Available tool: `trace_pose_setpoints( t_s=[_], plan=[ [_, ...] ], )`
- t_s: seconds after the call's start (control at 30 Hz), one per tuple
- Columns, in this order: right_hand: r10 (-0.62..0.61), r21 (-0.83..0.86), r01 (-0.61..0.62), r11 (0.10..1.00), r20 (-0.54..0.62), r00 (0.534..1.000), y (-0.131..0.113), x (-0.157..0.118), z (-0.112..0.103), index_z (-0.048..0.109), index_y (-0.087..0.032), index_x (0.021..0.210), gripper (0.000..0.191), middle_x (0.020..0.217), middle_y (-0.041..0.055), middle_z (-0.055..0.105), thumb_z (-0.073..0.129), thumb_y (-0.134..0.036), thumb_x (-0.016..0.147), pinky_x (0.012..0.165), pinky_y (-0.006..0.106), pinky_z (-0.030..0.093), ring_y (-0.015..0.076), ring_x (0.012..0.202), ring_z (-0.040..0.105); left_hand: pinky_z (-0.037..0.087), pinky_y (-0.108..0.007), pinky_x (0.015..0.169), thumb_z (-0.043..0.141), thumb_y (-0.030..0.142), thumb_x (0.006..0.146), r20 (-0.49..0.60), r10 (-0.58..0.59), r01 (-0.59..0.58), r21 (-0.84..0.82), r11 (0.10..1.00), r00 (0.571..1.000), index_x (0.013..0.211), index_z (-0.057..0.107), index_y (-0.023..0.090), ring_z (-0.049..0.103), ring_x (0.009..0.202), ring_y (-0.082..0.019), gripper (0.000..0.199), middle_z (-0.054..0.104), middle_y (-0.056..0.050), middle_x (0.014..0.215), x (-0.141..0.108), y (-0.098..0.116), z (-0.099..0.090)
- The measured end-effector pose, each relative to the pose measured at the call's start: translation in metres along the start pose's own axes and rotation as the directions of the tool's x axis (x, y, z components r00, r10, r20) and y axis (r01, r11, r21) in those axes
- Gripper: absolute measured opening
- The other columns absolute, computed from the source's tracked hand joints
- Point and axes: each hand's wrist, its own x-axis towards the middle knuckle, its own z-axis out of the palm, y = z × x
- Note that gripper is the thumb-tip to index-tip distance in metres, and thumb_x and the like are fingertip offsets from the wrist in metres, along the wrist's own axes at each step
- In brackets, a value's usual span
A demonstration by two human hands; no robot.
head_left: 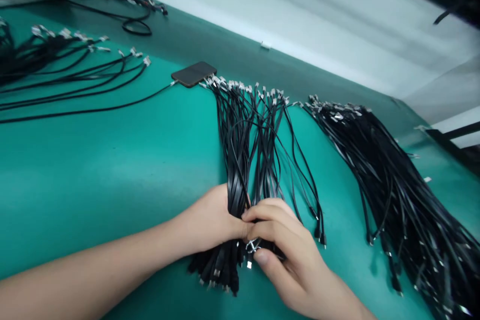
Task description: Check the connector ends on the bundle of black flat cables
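Head view. The left hand [215, 220] enters from the lower left and is closed around the cable bundle [237, 185] at lower centre, thumb across the front. The lower connector ends hang out beneath the grip; the upper ends fan out on the green table [150, 160] towards centre. The right hand [290, 240], at lower centre-right, is partly curled, fingertips beside the left thumb. A small silver item [252, 246] lies between its thumb and fingers; whether it is firmly pinched, or what it is, cannot be told.

Loose cables [267, 160] lie just right of the bundle. A phone [195, 74] rests at upper centre; a larger cable pile [390, 170] occupies the right side.

The step in hand appears to be sorting or gathering cables at the grip. The next move calls for a steady left grip and precise right-finger control among the closely packed ends.
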Motion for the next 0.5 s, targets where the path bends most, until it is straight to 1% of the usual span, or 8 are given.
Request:
trace_pose_setpoints(
  t_s=[0.07, 0.13, 0.23, 0.3, 0.37, 0.4, 0.43, 0.5],
  plan=[
    [0.022, -0.006, -0.022, 1.0, -0.005, 1.0, 0.0, 0.0, 0.0, 0.057, -0.023, 0.117, 0.02, 0.12, 0.0079, 0.062, 0.053, -0.017, 0.098, 0.099, 0.037, 0.047, 0.0214, 0.112, 0.058, 0.041, -0.022, 0.061, 0.084, 0.015, 0.065, 0.012, 0.002, -0.002, -0.021, 1.0, 1.0, 0.074, 0.057, 0.018, 0.055, 0.064, -0.01, 0.029, 0.059, 0.009, 0.063, -0.001, -0.004, -0.001],
    [0.058, -0.042, -0.059, 0.997, -0.029, 0.998, -0.001, -0.001, -0.001, 0.057, -0.023, 0.111, 0.015, 0.114, 0.0074, 0.064, 0.05, -0.017, 0.099, 0.093, 0.033, 0.05, 0.0195, 0.107, 0.061, 0.043, -0.024, 0.062, 0.083, 0.02, 0.068, 0.022, -0.014, 0.014, -0.02, 1.0, 1.0, 0.075, 0.057, 0.018, 0.06, 0.063, -0.012, 0.027, 0.063, 0.007, 0.063, -0.001, -0.008, -0.003],
    [0.118, -0.181, -0.14, 0.973, -0.128, 0.985, -0.001, -0.006, -0.005, 0.056, -0.021, 0.096, 0.011, 0.094, 0.0054, 0.065, 0.046, -0.019, 0.099, 0.077, 0.029, 0.051, 0.018, 0.085, 0.063, 0.047, -0.028, 0.066, 0.079, 0.027, 0.071, 0.011, -0.044, 0.044, -0.06, 0.997, 0.999, 0.08, 0.056, 0.018, 0.064, 0.063, -0.014, 0.027, 0.07, 0.003, 0.07, -0.001, -0.015, -0.002],
    [0.161, -0.271, -0.201, 0.941, -0.16, 0.974, 0.0, -0.01, -0.008, 0.054, -0.021, 0.086, 0.015, 0.08, 0.0037, 0.061, 0.046, -0.021, 0.099, 0.064, 0.028, 0.047, 0.0172, 0.07, 0.058, 0.049, -0.03, 0.068, 0.077, 0.031, 0.073, -0.015, -0.025, 0.024, -0.065, 0.998, 1.0, 0.081, 0.054, 0.018, 0.066, 0.064, -0.014, 0.028, 0.072, 0.0, 0.072, 0.0, -0.018, -0.001],
    [0.236, -0.32, -0.266, 0.909, -0.13, 0.963, 0.006, -0.014, -0.01, 0.054, -0.021, 0.08, 0.017, 0.073, 0.0018, 0.059, 0.052, -0.021, 0.097, 0.059, 0.027, 0.044, 0.0166, 0.063, 0.055, 0.048, -0.03, 0.068, 0.077, 0.035, 0.072, -0.066, -0.011, 0.007, -0.067, 0.998, 0.998, 0.081, 0.052, 0.019, 0.065, 0.062, -0.014, 0.031, 0.071, 0.001, 0.069, 0.001, -0.021, 0.002],
    [0.286, -0.315, -0.292, 0.903, -0.066, 0.956, 0.01, -0.015, -0.01, 0.055, -0.022, 0.077, 0.017, 0.074, 0.0018, 0.061, 0.055, -0.022, 0.094, 0.062, 0.026, 0.044, 0.0172, 0.066, 0.057, 0.048, -0.03, 0.068, 0.077, 0.037, 0.07, -0.09, -0.003, -0.002, -0.063, 0.998, 0.996, 0.081, 0.051, 0.019, 0.065, 0.061, -0.014, 0.033, 0.071, 0.0, 0.069, 0.002, -0.022, 0.003],
    [0.292, -0.31, -0.282, 0.908, -0.015, 0.956, 0.015, -0.015, -0.009, 0.056, -0.022, 0.076, 0.015, 0.076, 0.0019, 0.064, 0.059, -0.022, 0.092, 0.064, 0.026, 0.045, 0.0179, 0.069, 0.06, 0.048, -0.03, 0.068, 0.077, 0.038, 0.069, -0.109, 0.002, -0.008, -0.058, 0.998, 0.994, 0.08, 0.05, 0.02, 0.064, 0.061, -0.014, 0.035, 0.071, 0.0, 0.068, 0.002, -0.023, 0.004],
    [0.252, -0.284, -0.218, 0.934, 0.088, 0.964, 0.027, -0.015, -0.004, 0.054, -0.022, 0.065, 0.026, 0.064, -0.0026, 0.063, 0.069, -0.029, 0.085, 0.058, 0.021, 0.045, 0.0144, 0.06, 0.06, 0.048, -0.031, 0.067, 0.076, 0.039, 0.066, -0.148, 0.01, -0.017, -0.051, 0.999, 0.989, 0.079, 0.048, 0.021, 0.064, 0.059, -0.015, 0.036, 0.071, 0.001, 0.066, 0.004, -0.025, 0.006]
  ],
)
